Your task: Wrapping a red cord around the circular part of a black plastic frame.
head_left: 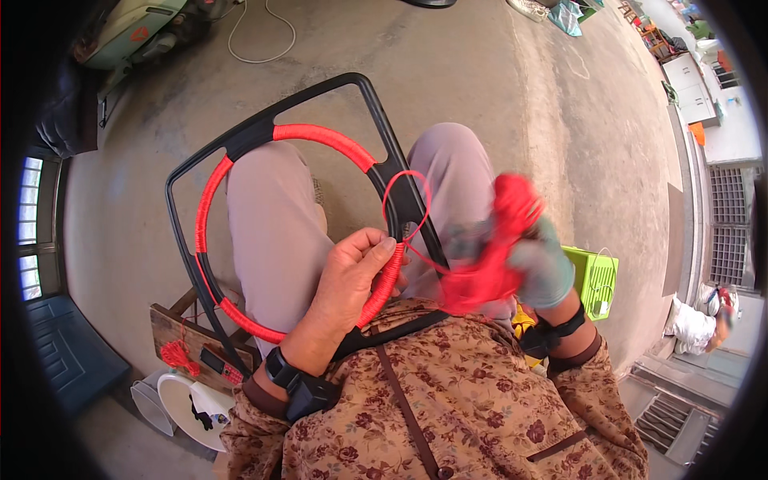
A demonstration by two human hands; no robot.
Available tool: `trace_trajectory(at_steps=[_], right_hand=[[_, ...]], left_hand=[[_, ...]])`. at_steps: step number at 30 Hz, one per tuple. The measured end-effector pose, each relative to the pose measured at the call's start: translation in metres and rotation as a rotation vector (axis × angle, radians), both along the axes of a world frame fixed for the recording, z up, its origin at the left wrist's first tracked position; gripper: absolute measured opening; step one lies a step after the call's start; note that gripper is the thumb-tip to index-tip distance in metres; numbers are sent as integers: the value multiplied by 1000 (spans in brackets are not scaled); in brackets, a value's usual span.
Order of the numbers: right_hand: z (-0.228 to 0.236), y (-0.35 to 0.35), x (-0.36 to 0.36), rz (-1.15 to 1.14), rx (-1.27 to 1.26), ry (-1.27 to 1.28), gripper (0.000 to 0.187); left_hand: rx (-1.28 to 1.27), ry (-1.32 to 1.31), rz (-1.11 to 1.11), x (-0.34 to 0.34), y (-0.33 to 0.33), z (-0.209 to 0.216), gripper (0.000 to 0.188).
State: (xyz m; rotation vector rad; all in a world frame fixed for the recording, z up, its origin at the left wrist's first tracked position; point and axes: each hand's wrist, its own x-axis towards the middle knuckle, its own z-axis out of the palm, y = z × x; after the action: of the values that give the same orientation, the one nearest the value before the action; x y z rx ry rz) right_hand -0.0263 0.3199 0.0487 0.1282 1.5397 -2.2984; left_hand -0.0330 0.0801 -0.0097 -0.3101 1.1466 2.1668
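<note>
A black frame (250, 138) with rounded corners lies across my lap. Inside it is a ring (210, 200), wound in several stretches with red cord and bare black between them. My bare left hand (344, 276) grips the ring at its right side, thumb pressed on the red winding. From there a loose loop of red cord (430, 192) stands up and runs right. My right hand (544, 264), in a grey-green glove and smeared by motion, holds a red cord bundle (484, 284) right of the frame. The fingers of that hand are partly hidden.
At lower left, a wooden stool (172, 330) bears a tangle of red cord (179, 358) and a dark handset (214, 360). Beside it stands a white basin (172, 392). A bright green crate (598, 280) sits right of my right arm. A vehicle (132, 32) stands at far left.
</note>
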Motion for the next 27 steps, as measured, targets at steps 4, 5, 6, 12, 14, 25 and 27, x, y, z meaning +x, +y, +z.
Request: trace_trajectory(at_steps=[4,5,6,12,14,25,27], right_hand=[[-2,50,-9,-141,-499,11,35],[-6,74,-12,-142,-546,-3,32],[-11,91,-12,-139,-623,39,28],[-28,132,-7,-196,-569,70,34],[-28,131,-20,-354,-496,8,33],[-29,151,-49,-391,-327,-15,36],[-33,152,-46,-434,-287,-44,36]], left_hand=[[20,-21,18,-1,0,-3,19],[30,-34,20,-1,0,-3,19],[31,-34,15,-1,1,-3,19],[83,-25,48,-1,2,2,18],[70,-34,85,-1,3,0,17],[67,-60,144,-2,8,6,15],[73,-66,141,-2,7,4,15]])
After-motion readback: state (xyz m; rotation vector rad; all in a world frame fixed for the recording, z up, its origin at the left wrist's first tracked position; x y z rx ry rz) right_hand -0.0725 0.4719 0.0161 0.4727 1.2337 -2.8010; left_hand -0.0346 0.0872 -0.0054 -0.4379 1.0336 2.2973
